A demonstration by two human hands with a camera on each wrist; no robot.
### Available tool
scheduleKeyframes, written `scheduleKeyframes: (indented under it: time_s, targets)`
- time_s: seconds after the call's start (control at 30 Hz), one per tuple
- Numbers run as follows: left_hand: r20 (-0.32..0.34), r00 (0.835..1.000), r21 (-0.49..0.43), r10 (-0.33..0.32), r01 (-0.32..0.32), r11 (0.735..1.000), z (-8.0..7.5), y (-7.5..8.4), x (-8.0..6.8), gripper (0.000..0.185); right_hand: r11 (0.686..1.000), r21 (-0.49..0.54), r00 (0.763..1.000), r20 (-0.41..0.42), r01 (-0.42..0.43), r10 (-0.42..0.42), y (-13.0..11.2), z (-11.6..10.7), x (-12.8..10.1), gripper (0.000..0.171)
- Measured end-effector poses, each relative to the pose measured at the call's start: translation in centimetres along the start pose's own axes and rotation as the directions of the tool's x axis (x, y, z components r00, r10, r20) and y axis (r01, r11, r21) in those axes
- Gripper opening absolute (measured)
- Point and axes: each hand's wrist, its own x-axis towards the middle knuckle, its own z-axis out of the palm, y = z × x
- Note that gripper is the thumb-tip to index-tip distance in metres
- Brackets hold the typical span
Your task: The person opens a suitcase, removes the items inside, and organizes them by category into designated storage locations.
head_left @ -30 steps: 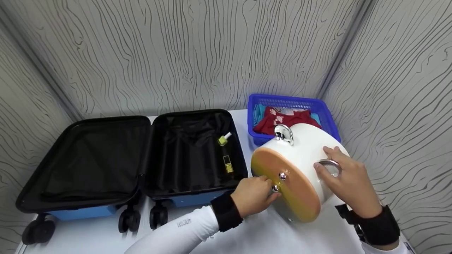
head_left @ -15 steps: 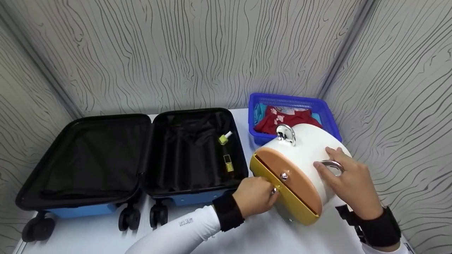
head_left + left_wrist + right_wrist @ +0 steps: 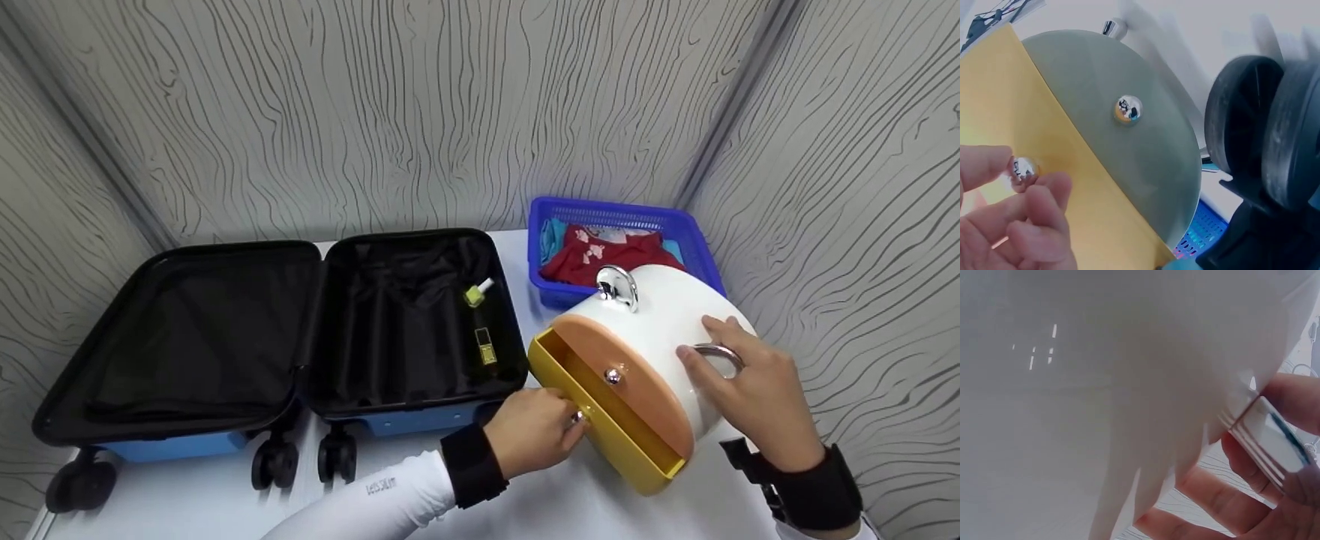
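A glossy white rounded drawer box (image 3: 660,300) stands at the right in the head view, with an orange front panel (image 3: 622,360) and chrome rings. Its yellow drawer (image 3: 611,435) is pulled partway out; the visible part inside shows nothing. My left hand (image 3: 532,427) pinches the drawer's chrome knob (image 3: 1024,169) between thumb and fingers. Below the drawer, the left wrist view shows a grey-green front (image 3: 1145,157) with another knob (image 3: 1129,109). My right hand (image 3: 761,386) holds the box, its thumb and fingers around a chrome ring (image 3: 1269,444).
An open suitcase (image 3: 405,315) with black lining lies left, a green-capped bottle (image 3: 475,295) and a gold-labelled bottle (image 3: 486,346) inside. Its wheels (image 3: 1247,112) are near my left hand. Behind the box, a blue basket (image 3: 626,210) holds folded clothes (image 3: 607,253).
The yellow drawer has slid out of the box toward the lower left, drawn by my left hand on its knob. The box and my right hand have shifted slightly right.
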Motion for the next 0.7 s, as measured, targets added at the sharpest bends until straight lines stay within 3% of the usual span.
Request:
scheduleKeyframes:
  time_s: [0.57, 0.7]
  targets:
    - [-0.048, 0.996, -0.006, 0.082, -0.082, 0.997, 0.2, 0.5, -1.5, 0.032, 0.999, 0.000, 0.998, -0.023, -0.050, 0.050, 1.2, -1.1, -0.6, 0.044]
    - [0.016, 0.996, -0.021, 0.088, -0.087, 0.996, -0.5, 0.2, -1.1, 0.032, 0.998, -0.005, 0.998, -0.029, -0.060, 0.060, 1.3, -1.1, -0.7, 0.047]
